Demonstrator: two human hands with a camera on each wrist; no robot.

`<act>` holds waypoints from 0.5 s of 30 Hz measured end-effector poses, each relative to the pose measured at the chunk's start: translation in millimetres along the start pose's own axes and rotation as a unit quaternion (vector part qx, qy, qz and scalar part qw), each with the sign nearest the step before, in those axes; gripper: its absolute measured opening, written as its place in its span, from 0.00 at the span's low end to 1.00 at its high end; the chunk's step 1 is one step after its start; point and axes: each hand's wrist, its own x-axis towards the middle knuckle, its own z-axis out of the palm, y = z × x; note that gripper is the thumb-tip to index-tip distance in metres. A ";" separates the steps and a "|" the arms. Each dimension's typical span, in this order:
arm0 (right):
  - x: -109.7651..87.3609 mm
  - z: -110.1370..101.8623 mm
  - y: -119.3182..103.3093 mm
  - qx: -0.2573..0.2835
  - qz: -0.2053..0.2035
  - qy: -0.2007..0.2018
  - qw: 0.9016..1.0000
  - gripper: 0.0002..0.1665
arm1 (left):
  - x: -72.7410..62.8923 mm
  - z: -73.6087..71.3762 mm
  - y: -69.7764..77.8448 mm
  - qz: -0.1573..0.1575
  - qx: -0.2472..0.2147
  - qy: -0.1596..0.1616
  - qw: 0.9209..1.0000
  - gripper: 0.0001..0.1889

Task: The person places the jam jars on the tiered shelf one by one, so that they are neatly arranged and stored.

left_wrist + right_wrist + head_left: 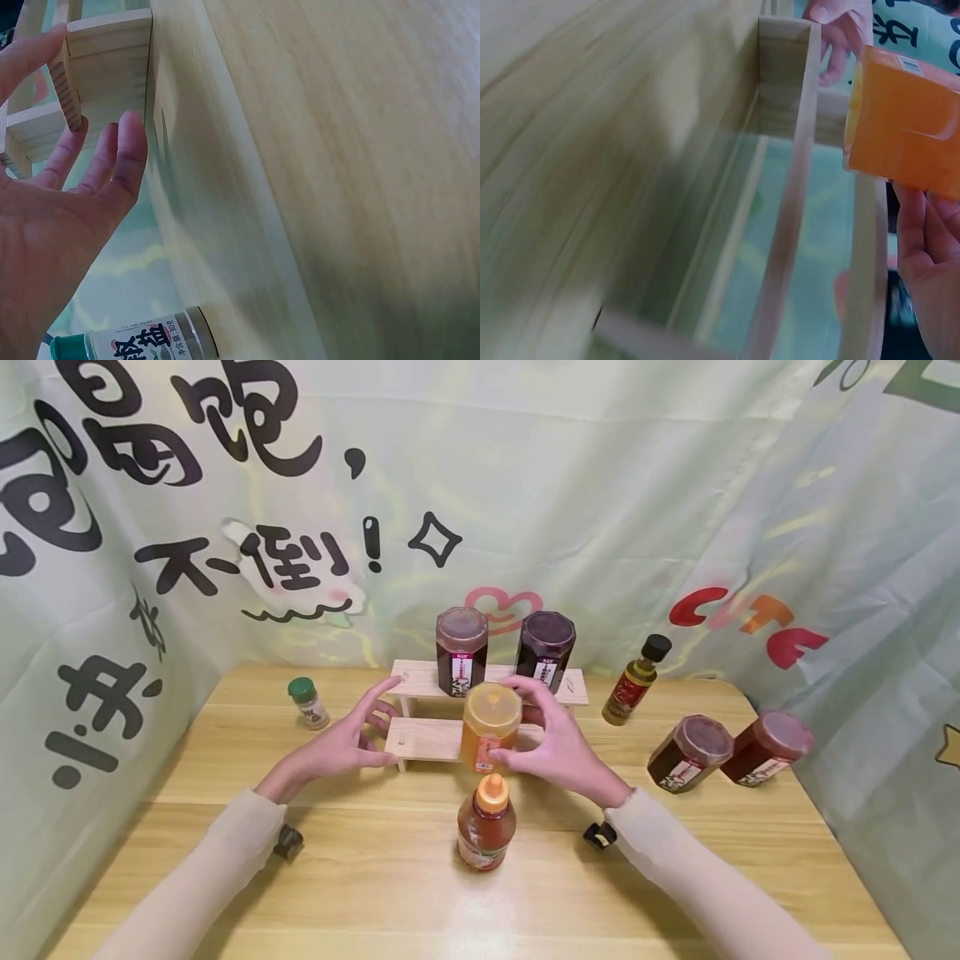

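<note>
My right hand (558, 743) holds an amber, honey-coloured jar (492, 718) with a pale label, thumb in front and fingers behind. The right wrist view shows the jar (904, 124) upright just over the lower step of a two-step wooden rack (423, 739). At the rack's left end, my left hand (341, 743) grips the lower step, its thumb and a fingertip on opposite edges (66, 86); the other fingers stay off it. Two dark jars (462, 652) (546, 652) stand on the upper step. Before the rack is a reddish-brown bottle with an orange cap (486, 831).
Left of the rack stands a green-capped shaker (307, 703). To the right are a black-capped oil bottle (635, 681) and two dark red jars (688, 753) (767, 747) close together. A printed cloth (600, 485) hangs behind the wooden table (360, 877).
</note>
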 end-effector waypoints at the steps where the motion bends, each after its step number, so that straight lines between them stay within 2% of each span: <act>1: 3.4 4.3 1.2 0.003 -0.004 -0.003 1.000 0.55 | -0.2 0.0 -0.1 -0.001 0.000 0.000 1.000 0.66; 9: 21.7 32.1 10.3 -0.005 -0.040 -0.020 0.999 0.55 | -0.1 0.2 0.9 -0.002 -0.005 -0.002 1.000 0.65; 15: 28.2 45.6 14.2 0.000 -0.042 -0.030 0.999 0.54 | 0.0 -0.3 -0.8 -0.005 -0.005 -0.002 1.000 0.65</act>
